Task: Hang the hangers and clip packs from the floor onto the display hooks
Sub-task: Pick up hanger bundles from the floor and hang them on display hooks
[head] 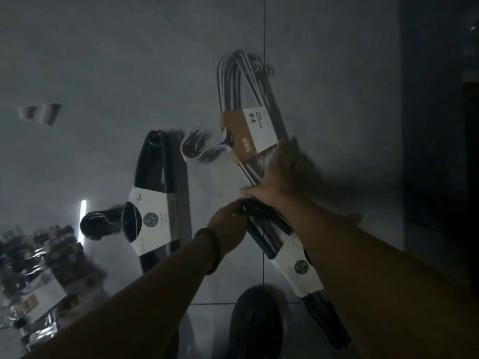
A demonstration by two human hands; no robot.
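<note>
Three hanger packs lie on the dim tiled floor. A white hanger pack [243, 125] with a brown paper band lies at the upper middle. My right hand [277, 177] reaches over its lower end with fingers spread, touching it. A dark green hanger pack [293, 260] with a white band runs under my right forearm; my left hand [228, 229] is closed on its hook end. Another dark green hanger pack [153, 200] with a white band lies flat to the left. Clip packs [39, 257] in clear wrapping sit at the lower left.
A dark wall or fixture [440, 151] rises along the right edge. A small pale object [41, 112] lies on the floor at the left. A bright light reflection [83, 218] streaks the tiles. A dark rounded shape [256, 322] is at the bottom middle.
</note>
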